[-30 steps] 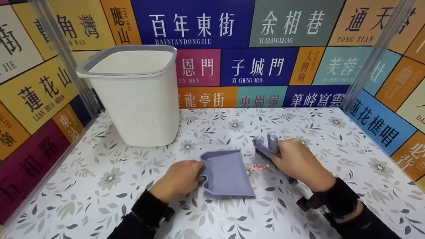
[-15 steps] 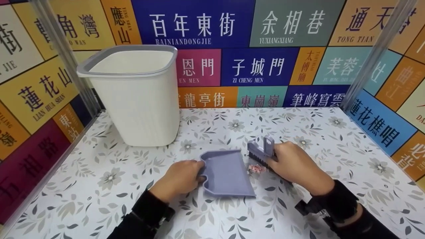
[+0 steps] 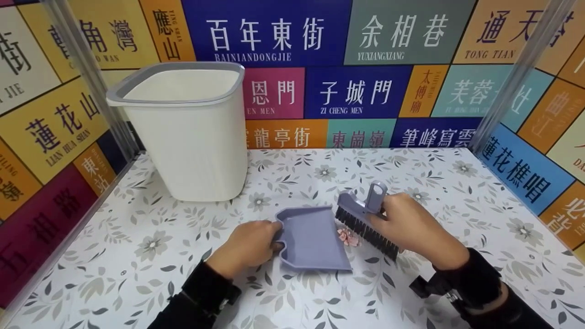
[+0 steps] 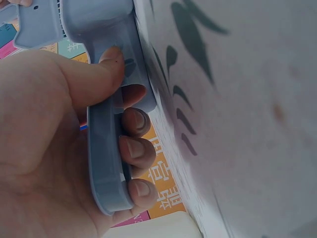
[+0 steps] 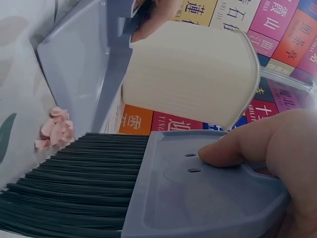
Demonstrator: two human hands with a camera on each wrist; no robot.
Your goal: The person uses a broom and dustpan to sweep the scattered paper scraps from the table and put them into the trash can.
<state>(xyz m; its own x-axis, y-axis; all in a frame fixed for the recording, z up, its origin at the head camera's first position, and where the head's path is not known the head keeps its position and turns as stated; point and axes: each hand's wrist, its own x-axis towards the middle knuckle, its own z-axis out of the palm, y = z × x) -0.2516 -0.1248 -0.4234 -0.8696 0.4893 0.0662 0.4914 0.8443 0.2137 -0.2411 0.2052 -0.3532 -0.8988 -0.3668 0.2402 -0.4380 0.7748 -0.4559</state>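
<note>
My left hand (image 3: pixel 250 243) grips the handle of a purple-grey dustpan (image 3: pixel 311 237), which lies on the table with its straight edge facing right. In the left wrist view the fingers (image 4: pixel 136 148) curl round that handle, the thumb lying along its top. My right hand (image 3: pixel 409 228) holds a matching hand brush (image 3: pixel 365 203), its dark bristles (image 5: pixel 84 178) pointing down and left. A small heap of pink scraps (image 3: pixel 349 237) sits right at the dustpan's edge, between it and the bristles. In the right wrist view the scraps touch or nearly touch the bristle tips.
A tall white bin (image 3: pixel 196 146) with a grey rim stands at the back left, its mouth facing up. The table (image 3: pixel 283 301) wears a flower-patterned cover. Colourful sign-printed panels (image 3: pixel 356 91) wall in the back and both sides.
The brush has moved left toward the dustpan and tilted, showing more bristles. The pink scraps have shifted left against the dustpan's edge. My left hand and the dustpan have stayed in place.
</note>
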